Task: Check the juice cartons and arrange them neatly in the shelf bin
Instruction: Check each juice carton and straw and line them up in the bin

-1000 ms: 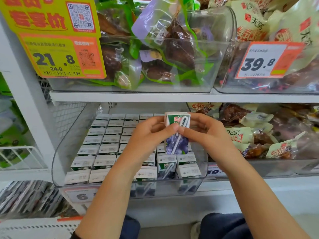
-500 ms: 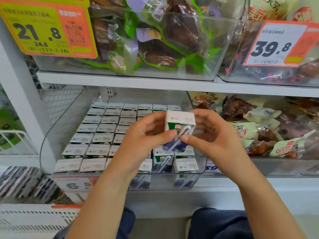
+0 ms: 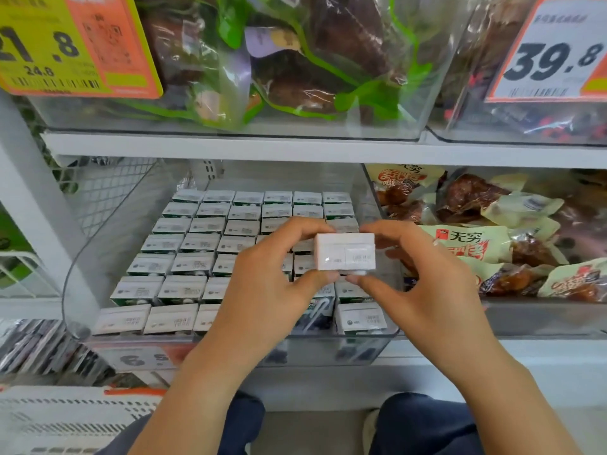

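White-topped juice carton [image 3: 345,256] held above bin [image 3: 328,351], cartons [image 3: 197,244] in rows

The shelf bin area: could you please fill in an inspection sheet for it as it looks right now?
Surface: white shelf carrying clear bins.
Job's things: juice cartons in neat rows in the shelf bin; one carton held above them, white top up.
Clutter: nothing seen.
Hands: left hand and right hand pinch the held carton.
Cables: nothing seen.
Surroundings: snack packs right; price tags above.
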